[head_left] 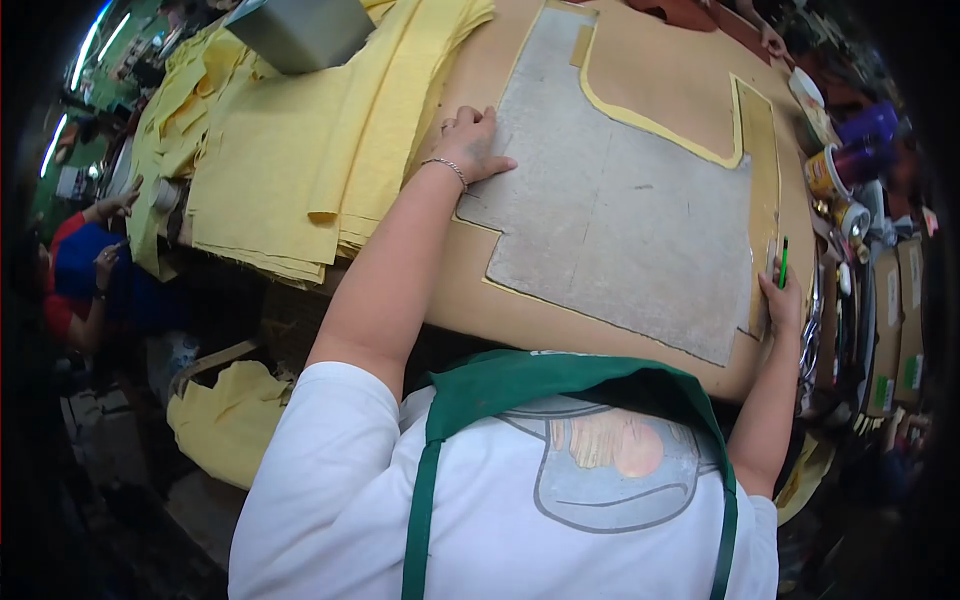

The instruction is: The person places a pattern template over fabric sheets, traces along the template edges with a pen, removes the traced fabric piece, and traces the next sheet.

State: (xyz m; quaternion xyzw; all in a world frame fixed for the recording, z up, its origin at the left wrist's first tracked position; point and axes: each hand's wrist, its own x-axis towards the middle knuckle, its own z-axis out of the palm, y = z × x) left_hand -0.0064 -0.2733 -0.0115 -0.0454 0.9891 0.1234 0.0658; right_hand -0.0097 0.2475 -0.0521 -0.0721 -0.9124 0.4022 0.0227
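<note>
A large grey flat template (630,200) lies on the tan board, with yellow material (655,130) showing along its cut-out edge. My left hand (472,145) rests at the template's left edge, fingers bent and thumb apart, holding nothing. At the right edge, my right hand (783,295) has its fingers closed round a green pencil (785,262), which points up. A narrow brown strip (762,190) lies beside the template, near that hand. Stacked yellow sheets (270,180) are left of my left hand.
A grey metal block (300,32) stands on the yellow sheets. Cups and containers (828,172) line the right edge, with cardboard boxes (885,330) beyond. A person in red and blue (85,260) is at the left; another person's hand (770,42) shows at the top right.
</note>
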